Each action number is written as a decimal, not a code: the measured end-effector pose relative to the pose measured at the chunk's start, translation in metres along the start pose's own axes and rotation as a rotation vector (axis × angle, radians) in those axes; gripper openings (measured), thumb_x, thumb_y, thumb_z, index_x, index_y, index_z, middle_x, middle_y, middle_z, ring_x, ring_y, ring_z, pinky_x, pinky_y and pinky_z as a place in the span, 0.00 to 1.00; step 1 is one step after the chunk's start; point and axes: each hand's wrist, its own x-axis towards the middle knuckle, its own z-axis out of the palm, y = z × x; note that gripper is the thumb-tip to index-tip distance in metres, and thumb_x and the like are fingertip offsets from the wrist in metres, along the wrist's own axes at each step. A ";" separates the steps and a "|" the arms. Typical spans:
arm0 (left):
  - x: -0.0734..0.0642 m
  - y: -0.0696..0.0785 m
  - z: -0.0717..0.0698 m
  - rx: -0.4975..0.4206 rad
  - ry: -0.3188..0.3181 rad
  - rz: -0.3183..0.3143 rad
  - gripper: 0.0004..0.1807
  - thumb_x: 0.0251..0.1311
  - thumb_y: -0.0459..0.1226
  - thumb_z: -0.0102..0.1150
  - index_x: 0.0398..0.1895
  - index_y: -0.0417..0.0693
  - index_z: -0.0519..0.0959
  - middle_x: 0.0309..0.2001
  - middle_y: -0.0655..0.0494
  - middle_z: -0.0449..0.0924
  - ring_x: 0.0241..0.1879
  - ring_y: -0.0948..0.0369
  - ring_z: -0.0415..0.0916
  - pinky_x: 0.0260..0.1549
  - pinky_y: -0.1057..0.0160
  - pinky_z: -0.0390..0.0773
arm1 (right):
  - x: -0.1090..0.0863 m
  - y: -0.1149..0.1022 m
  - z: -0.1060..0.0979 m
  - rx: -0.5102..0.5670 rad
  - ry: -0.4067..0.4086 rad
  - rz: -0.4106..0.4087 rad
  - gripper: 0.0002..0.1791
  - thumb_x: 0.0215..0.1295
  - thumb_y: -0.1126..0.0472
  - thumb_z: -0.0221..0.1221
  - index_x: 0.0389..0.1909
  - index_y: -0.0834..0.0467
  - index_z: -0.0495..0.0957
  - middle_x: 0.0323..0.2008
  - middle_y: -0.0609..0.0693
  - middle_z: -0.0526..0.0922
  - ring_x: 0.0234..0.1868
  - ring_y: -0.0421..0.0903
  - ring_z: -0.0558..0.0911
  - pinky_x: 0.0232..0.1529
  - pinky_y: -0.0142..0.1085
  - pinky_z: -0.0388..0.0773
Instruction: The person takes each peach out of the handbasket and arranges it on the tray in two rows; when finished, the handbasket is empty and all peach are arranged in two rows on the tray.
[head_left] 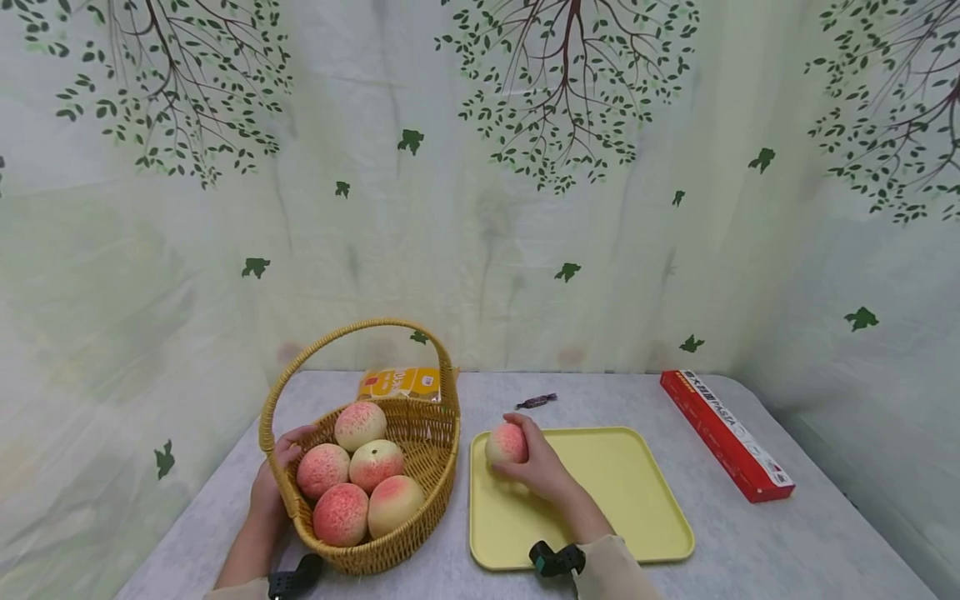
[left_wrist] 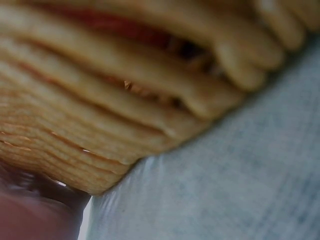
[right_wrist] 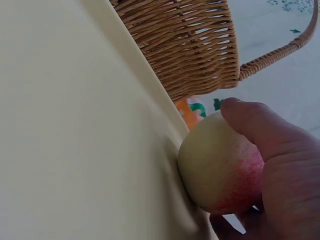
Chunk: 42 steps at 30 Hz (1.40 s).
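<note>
My right hand grasps 1 peach between thumb and fingers at the far-left corner of the tray; apply light, even pressure. My left hand touches the basket containing 5 other peaches; its finger closure I cannot tell.

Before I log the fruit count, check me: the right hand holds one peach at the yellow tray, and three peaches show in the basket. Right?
Not three: the head view shows five peaches in the basket. The rest stands.
</note>
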 end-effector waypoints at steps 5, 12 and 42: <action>0.000 -0.001 0.000 0.014 0.010 0.006 0.23 0.78 0.46 0.34 0.69 0.45 0.62 0.52 0.77 0.73 0.54 0.74 0.68 0.51 0.79 0.68 | -0.001 -0.007 -0.002 -0.022 0.035 -0.004 0.41 0.59 0.55 0.70 0.71 0.52 0.63 0.68 0.59 0.69 0.60 0.54 0.76 0.56 0.47 0.77; -0.001 0.000 0.001 -0.014 0.014 0.017 0.23 0.78 0.46 0.34 0.68 0.45 0.64 0.52 0.76 0.73 0.55 0.72 0.68 0.51 0.78 0.68 | 0.000 -0.020 -0.005 -0.046 0.107 -0.025 0.32 0.64 0.51 0.66 0.67 0.52 0.69 0.69 0.56 0.69 0.70 0.59 0.69 0.61 0.55 0.74; 0.003 -0.002 0.001 -0.041 -0.014 0.071 0.21 0.78 0.42 0.34 0.67 0.46 0.66 0.55 0.75 0.74 0.56 0.74 0.70 0.51 0.78 0.70 | -0.014 -0.102 0.030 -0.053 -0.142 -0.234 0.30 0.66 0.53 0.64 0.68 0.49 0.68 0.67 0.48 0.72 0.70 0.48 0.70 0.69 0.52 0.66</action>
